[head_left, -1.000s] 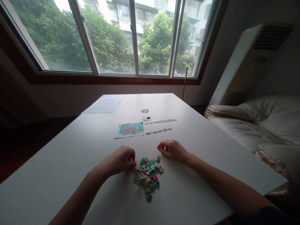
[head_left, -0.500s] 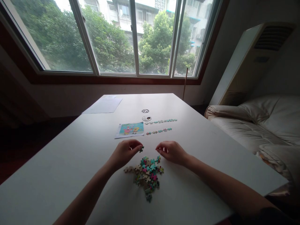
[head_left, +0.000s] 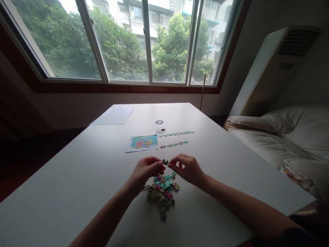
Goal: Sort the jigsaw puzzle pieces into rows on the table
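A dark green puzzle piece (head_left: 165,162) is held up between my two hands, above the far side of the pile. My left hand (head_left: 149,168) pinches its left side, and the fingertips of my right hand (head_left: 187,167) close on its right side. Just below lies a heap of puzzle pieces (head_left: 163,192) in teal, pink, yellow and bare cardboard; my left hand hides part of its left edge. Beyond the hands rests a cartoon picture sheet (head_left: 144,142). To its right, puzzle pieces lie in a near row (head_left: 174,144) and a far row (head_left: 177,133).
Two round discs (head_left: 160,130) lie behind the picture sheet on the white table (head_left: 221,151). A paper sheet (head_left: 113,116) sits at the far left. A cream sofa (head_left: 277,133) stands at the right, and a window (head_left: 125,48) is ahead.
My left hand has moved right with the green puzzle piece, bringing it to my right hand. My right hand, closed near nothing before, now touches the piece too.
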The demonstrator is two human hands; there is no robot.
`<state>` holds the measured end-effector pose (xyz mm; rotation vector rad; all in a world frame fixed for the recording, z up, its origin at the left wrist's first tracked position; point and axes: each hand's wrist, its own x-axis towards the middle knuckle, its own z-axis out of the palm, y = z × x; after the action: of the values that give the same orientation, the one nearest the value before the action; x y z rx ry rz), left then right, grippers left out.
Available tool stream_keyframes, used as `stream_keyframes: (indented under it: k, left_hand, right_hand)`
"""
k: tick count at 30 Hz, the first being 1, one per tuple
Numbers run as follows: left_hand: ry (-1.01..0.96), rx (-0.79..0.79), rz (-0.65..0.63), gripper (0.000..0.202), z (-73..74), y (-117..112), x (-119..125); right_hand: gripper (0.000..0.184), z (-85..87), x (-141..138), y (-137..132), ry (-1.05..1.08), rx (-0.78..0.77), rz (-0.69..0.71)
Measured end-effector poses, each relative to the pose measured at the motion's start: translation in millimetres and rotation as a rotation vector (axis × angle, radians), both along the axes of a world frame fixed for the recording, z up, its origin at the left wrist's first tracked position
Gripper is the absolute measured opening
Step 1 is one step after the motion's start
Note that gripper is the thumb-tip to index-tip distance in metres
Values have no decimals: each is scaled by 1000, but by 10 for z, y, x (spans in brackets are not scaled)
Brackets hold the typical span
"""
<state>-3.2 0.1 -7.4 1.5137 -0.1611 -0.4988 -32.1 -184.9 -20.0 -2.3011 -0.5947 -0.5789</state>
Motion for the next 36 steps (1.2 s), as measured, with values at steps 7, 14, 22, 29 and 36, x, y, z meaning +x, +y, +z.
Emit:
stream_keyframes:
  k: [7,14,22,29,36]
  left_hand:
    - [24,-41,-24,22,-27,-16,5]
    - [-7,-20,-73,24,0,-16,6]
    - [-526,413,-87,22,-119,206,216]
    - [-487,425,-149,26,-216,289,294]
    - [-445,399,-145,27,-240,292,317]
  right_hand:
    - [17,-15,39,-38,-78,-3,15]
    - [16,-12,56,-48,-114,1,31]
    - [16,3,200,-316,-216,7,-35]
    - [15,-9,245,-390,-241,27,-30]
    - [16,-8,241,-353,-198,20,-26]
